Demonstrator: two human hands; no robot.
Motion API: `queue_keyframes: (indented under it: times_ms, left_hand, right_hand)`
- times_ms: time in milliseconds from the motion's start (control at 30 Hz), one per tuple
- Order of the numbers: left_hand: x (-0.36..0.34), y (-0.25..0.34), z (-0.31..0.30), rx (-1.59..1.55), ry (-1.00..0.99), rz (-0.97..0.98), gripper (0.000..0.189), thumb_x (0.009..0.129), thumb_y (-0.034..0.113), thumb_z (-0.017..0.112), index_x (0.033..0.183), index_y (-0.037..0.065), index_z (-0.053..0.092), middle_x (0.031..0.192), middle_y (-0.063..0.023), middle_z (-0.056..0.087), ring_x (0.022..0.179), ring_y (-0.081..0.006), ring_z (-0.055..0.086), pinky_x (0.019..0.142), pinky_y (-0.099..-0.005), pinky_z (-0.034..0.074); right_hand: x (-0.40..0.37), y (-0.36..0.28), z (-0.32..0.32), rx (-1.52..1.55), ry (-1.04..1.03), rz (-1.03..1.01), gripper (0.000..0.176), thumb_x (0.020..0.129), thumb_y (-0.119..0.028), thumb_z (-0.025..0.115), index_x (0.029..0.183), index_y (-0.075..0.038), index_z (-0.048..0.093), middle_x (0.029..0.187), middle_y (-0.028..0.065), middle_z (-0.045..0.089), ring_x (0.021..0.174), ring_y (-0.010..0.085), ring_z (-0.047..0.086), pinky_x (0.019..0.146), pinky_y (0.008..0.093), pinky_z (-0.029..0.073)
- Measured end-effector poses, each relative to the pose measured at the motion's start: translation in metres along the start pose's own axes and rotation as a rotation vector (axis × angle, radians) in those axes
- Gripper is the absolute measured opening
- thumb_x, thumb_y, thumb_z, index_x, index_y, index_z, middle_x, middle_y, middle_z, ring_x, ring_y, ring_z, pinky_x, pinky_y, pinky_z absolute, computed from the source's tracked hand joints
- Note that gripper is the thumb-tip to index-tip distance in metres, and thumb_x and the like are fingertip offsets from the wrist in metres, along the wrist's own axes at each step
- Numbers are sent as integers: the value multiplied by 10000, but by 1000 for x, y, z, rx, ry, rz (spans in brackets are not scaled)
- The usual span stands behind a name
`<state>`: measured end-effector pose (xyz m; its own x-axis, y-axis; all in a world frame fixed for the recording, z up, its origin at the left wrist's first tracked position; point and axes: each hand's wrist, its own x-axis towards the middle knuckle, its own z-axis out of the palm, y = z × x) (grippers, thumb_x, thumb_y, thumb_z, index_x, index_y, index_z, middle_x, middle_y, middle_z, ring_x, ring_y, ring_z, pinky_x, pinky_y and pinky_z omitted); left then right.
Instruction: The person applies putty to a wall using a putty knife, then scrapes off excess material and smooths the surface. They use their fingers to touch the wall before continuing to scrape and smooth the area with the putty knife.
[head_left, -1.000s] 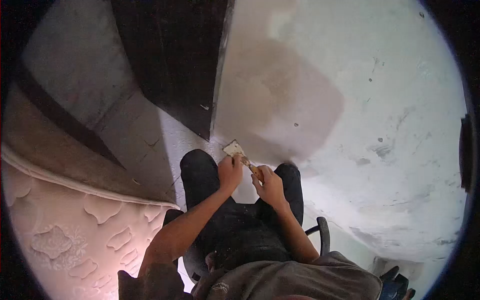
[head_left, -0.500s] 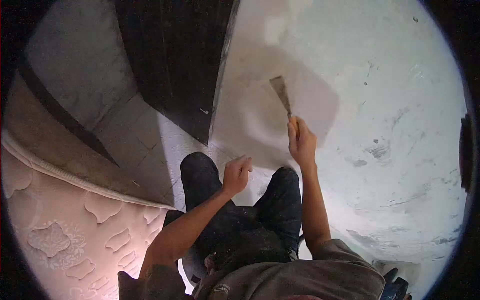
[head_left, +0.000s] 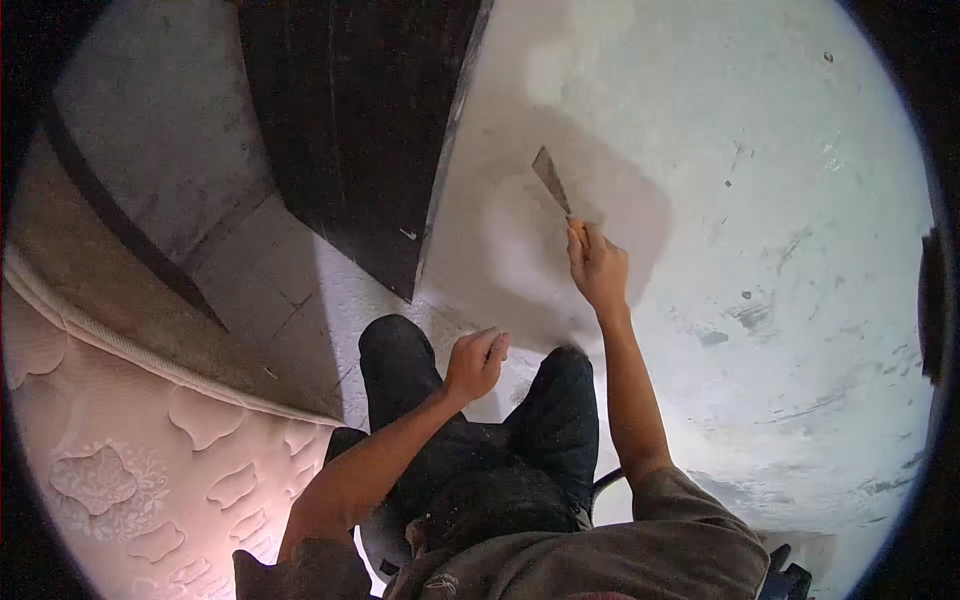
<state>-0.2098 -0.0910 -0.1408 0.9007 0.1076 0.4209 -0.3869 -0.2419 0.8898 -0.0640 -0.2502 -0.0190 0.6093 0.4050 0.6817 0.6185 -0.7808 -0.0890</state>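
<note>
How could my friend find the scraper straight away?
Look for the big pale wall beside the dark panel. In front of it, find the right hand. The scraper is the thin, grey-bladed tool poking out of that hand; the left hand shows no blade.

Wall [head_left: 790, 230]: matt, scuffed and rough in patches. Scraper [head_left: 551, 181]: dull metal blade. Mattress [head_left: 215, 440]: quilted cloth.

Pale wall [head_left: 800, 330] — scuffed, softly shadowed | dark panel [head_left: 365, 130] beside it | tiled floor [head_left: 275, 280] | pink quilted mattress [head_left: 190, 460] at left — its lower part brightly lit
</note>
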Motion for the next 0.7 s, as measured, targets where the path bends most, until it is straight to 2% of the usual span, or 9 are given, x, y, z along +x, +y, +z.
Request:
queue_keyframes:
  times_ms: [100,167,233,300,400,500,600,700]
  left_hand:
    - [3,-2,-2,3,11,8,318,932,204,482,689,0,497,600,-149,520,577,-340,544,553,-427,396]
    - [2,-4,-1,10,4,29,320,934,204,480,690,-1,498,599,-150,521,574,-340,544,554,-427,397]
    - [2,-2,-4,15,-10,-31,314,932,201,487,693,-2,501,597,-151,522,575,-343,547,556,-430,399]
    - [3,-3,-4,16,4,-24,306,929,191,492,691,-1,499,597,-150,522,575,-342,548,554,-429,399]
    - [1,-4,-2,20,8,-23,294,924,176,500,689,-2,496,599,-149,522,576,-341,550,551,-427,399]
    - [4,-4,-5,31,25,17,290,921,169,504,687,-3,495,602,-147,524,571,-337,549,547,-425,398]
    - [2,-4,-3,30,26,20,292,919,172,504,686,-3,496,604,-144,524,562,-329,544,543,-422,396]
    - [3,0,-4,30,14,11,296,921,177,502,686,-3,498,602,-140,521,557,-320,541,540,-417,394]
  right_hand:
    - [0,-4,-2,37,62,24,148,879,-184,608,909,-64,526,620,137,600,503,311,589,452,392,450]
    - [1,10,6,2,28,-11,152,873,-180,615,907,-63,525,613,132,598,495,306,586,451,392,451]
    - [1,9,3,-32,-1,-45,156,867,-177,623,905,-61,525,606,127,597,487,301,583,451,392,452]
    - [-1,3,1,34,89,-5,155,866,-184,624,900,-62,535,621,123,607,485,298,583,456,398,456]
    - [1,6,4,-40,-1,-31,160,870,-201,619,893,-66,536,640,124,614,492,299,587,458,390,461]
    - [1,-2,-2,51,72,-6,167,873,-220,614,882,-71,538,666,125,626,511,304,598,462,393,462]
    - [0,4,3,-51,-38,30,162,870,-220,618,872,-80,537,675,120,629,523,297,605,462,394,463]
    - [-3,5,4,-18,-16,26,159,867,-218,621,862,-84,537,687,119,633,529,294,607,459,401,460]
